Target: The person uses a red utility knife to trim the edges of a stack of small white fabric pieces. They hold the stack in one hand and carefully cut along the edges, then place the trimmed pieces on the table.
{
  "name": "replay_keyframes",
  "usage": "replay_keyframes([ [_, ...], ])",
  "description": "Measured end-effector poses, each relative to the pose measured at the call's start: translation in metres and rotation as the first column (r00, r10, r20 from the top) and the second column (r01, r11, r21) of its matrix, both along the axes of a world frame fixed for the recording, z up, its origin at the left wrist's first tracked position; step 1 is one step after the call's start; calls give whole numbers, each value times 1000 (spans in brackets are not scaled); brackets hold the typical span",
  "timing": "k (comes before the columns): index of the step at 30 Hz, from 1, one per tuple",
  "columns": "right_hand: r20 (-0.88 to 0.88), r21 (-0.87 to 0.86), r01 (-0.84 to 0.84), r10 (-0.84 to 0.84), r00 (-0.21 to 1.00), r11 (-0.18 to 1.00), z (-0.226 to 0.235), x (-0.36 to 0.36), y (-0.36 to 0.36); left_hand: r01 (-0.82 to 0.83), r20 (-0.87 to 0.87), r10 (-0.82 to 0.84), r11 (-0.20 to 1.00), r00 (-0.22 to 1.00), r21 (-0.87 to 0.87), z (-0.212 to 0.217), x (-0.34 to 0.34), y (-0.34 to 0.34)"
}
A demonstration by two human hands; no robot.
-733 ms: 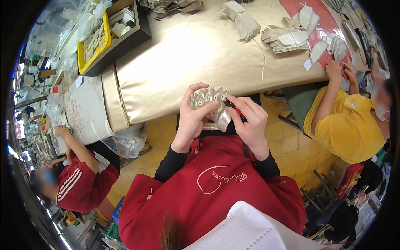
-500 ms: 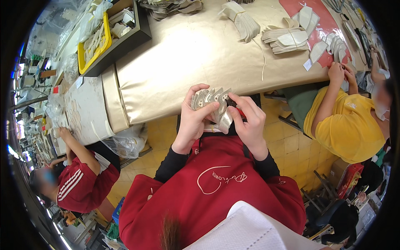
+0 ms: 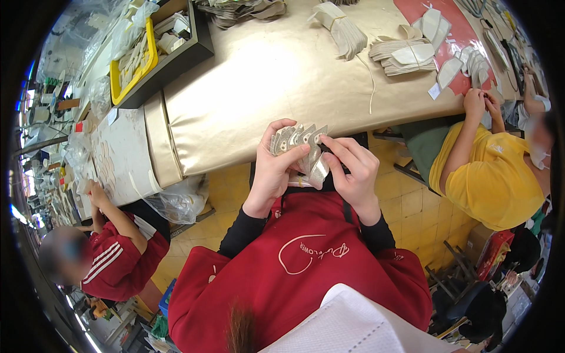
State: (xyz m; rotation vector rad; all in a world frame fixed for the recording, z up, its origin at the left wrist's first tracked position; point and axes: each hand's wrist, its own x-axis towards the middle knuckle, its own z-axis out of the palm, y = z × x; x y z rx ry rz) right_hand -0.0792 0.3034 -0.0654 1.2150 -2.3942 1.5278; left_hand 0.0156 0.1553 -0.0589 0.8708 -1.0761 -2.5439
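Observation:
In front of my chest, just off the table's near edge, my left hand (image 3: 272, 167) is closed around a fan of several small glittery, pale gold cut pieces (image 3: 300, 138). Its thumb presses across the front of them, and some pieces show small pale spots with holes. My right hand (image 3: 356, 170) is closed at the fan's right side. The right index fingertip rests on the outermost piece, with the thumb lower down by its edge. Below the thumbs, a shiny lower part of the bunch (image 3: 318, 173) hangs down. Whether something tiny sits between the right fingertips is hidden.
A gold-covered table (image 3: 247, 106) lies ahead. On it are tied bundles of beige cut pieces (image 3: 403, 56) and a black box with a yellow tray (image 3: 152, 65). Co-workers sit at the left in a red shirt (image 3: 126, 253) and right in a yellow shirt (image 3: 488, 176).
My right index fingertip has slid slightly down and left on the outermost piece; the right hand shifted a little. My left hand keeps its hold. The co-worker at left has raised their head.

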Motion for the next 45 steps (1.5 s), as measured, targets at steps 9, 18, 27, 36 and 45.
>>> replay_keyframes([
  [9,-12,4,-21,21,1000,1000,-2,-1,1,1,0,-1,1000,1000,16,2,0,1],
  [18,-67,58,-77,81,994,995,-4,-5,4,2,5,-2,1000,1000,23,2,0,1],
  [27,-158,31,-69,73,985,997,-10,-5,3,5,-7,-4,999,1000,44,3,0,0],
  [36,-171,2,-52,52,984,999,-10,-2,2,9,-16,-8,998,1000,55,3,1,-2],
  [45,111,-104,-1,13,994,995,-11,-3,5,13,3,-13,997,1000,80,2,0,-2],
])
